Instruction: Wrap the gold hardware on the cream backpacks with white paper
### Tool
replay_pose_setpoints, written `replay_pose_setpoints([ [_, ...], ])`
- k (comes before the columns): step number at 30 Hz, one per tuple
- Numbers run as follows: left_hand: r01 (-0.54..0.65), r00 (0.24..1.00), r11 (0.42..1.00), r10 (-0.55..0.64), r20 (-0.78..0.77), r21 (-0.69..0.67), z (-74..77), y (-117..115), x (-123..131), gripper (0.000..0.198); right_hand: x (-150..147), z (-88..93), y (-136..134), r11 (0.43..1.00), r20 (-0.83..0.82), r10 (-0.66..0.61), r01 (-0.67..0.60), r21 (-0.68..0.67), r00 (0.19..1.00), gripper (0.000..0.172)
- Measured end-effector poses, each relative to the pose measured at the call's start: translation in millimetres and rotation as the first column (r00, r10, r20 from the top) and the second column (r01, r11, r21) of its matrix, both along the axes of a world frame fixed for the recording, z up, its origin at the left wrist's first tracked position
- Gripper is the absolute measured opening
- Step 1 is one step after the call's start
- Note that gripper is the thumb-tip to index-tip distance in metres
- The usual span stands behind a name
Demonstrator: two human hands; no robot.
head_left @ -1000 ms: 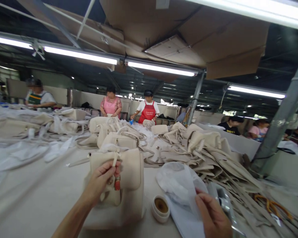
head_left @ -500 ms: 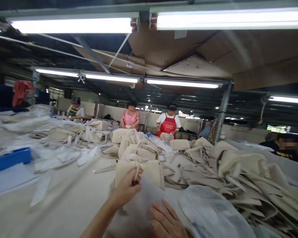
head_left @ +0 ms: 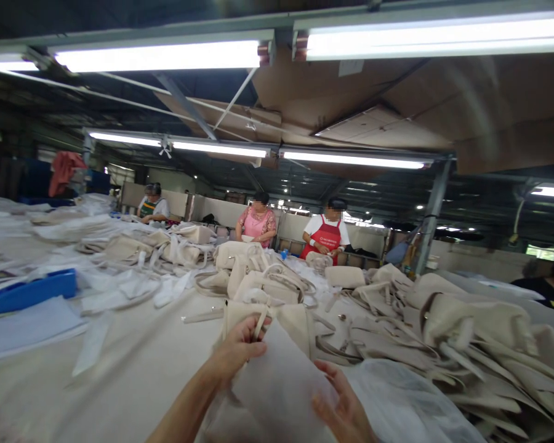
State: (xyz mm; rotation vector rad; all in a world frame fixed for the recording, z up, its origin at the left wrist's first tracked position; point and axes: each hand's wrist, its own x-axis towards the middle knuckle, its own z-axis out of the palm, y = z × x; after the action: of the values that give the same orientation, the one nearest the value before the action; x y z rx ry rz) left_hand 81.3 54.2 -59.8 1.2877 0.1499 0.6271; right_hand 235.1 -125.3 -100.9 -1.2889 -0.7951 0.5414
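Note:
My left hand (head_left: 240, 349) is closed around a beige strap (head_left: 260, 322) at the top of a cream handbag (head_left: 296, 321) standing in front of me. A thin, translucent white sheet (head_left: 281, 376) hangs from beside my left thumb and spreads down over the near side. On the right, my right hand (head_left: 340, 403) has its thumb and fingers around the sheet's edge. What lies beneath the sheet is mostly hidden. More cream handbags (head_left: 263, 286) are lined up just behind.
Flat beige pieces and bags (head_left: 484, 344) are heaped to the right, with crumpled clear plastic (head_left: 401, 394) close by. A blue tray (head_left: 32, 290) and white sheets (head_left: 28, 326) lie left. Across the table (head_left: 133, 375) stand several people, one in a red apron (head_left: 327, 239).
My right hand has gone from lying spread on the white sheet to gripping its edge, and the sheet is lifted. My left hand keeps its hold; the view has shifted slightly left.

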Motion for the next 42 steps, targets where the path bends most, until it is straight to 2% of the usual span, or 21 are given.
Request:
replay_pose_setpoints([
  [4, -0.061, 0.997, 0.996, 0.064, -0.050, 0.065, 2.4, 0, -4, 0.046, -8, -9.6, 6, 0.995, -0.126, -0.054, 0.043, -0.091, 0.991, 0.060],
  [9, -0.120, 0.989, 0.984, 0.130, -0.073, 0.130, 18.6, 3, -8, 0.025, -8, -3.1, 12, 0.992, -0.170, 0.103, -0.113, -0.054, 0.980, 0.048],
  [12, -0.166, 0.975, 0.970, 0.189, -0.117, 0.180, 26.1, 10, -7, 0.024, -4, -1.6, 15, 0.981, -0.037, 0.134, -0.138, -0.138, 0.990, 0.040],
  [15, -0.197, 0.959, 0.953, 0.236, -0.155, 0.230, 31.5, 17, -6, 0.024, -3, 10.1, 15, 0.926, 0.115, 0.311, -0.274, -0.259, 0.943, 0.027],
  [17, -0.200, 0.950, 0.945, 0.251, -0.184, 0.257, 35.1, 19, -8, 0.023, -5, 24.8, 16, 0.895, 0.198, 0.393, -0.323, -0.308, 0.898, 0.029],
  [19, -0.194, 0.945, 0.944, 0.253, -0.209, 0.268, 38.9, 19, -11, 0.023, -8, 40.4, 20, 0.889, 0.286, 0.378, -0.259, -0.377, 0.881, 0.031],
  [21, -0.194, 0.941, 0.943, 0.257, -0.219, 0.272, 42.4, 16, -15, 0.024, -11, 52.4, 30, 0.880, 0.359, 0.343, -0.164, -0.447, 0.868, 0.019],
  [23, -0.202, 0.938, 0.940, 0.267, -0.221, 0.275, 45.1, 11, -19, 0.024, -13, 59.0, 45, 0.870, 0.401, 0.347, -0.133, -0.474, 0.848, 0.006],
  [25, -0.208, 0.939, 0.939, 0.270, -0.214, 0.273, 46.4, 5, -24, 0.024, -14, 61.5, 62, 0.865, 0.412, 0.372, -0.149, -0.480, 0.832, 0.013],
  [31, -0.243, 0.952, 0.942, 0.278, -0.130, 0.231, 39.0, -14, -36, 0.019, -18, 74.3, 94, 0.892, 0.483, 0.366, -0.153, -0.425, 0.795, 0.030],
  [35, -0.326, 0.935, 0.932, 0.343, -0.094, 0.159, 27.7, -22, -36, 0.019, -22, 92.5, 98, 0.861, 0.525, 0.391, -0.098, -0.499, 0.756, 0.037],
  [39, -0.380, 0.921, 0.923, 0.384, -0.063, 0.067, 16.5, -28, -32, 0.030, -24, 101.4, 102, 0.854, 0.532, 0.387, -0.076, -0.515, 0.753, 0.036],
  [42, -0.396, 0.916, 0.918, 0.397, -0.064, 0.025, 7.4, -30, -29, 0.035, -24, 101.3, 102, 0.870, 0.480, 0.385, -0.135, -0.475, 0.789, 0.025],
])
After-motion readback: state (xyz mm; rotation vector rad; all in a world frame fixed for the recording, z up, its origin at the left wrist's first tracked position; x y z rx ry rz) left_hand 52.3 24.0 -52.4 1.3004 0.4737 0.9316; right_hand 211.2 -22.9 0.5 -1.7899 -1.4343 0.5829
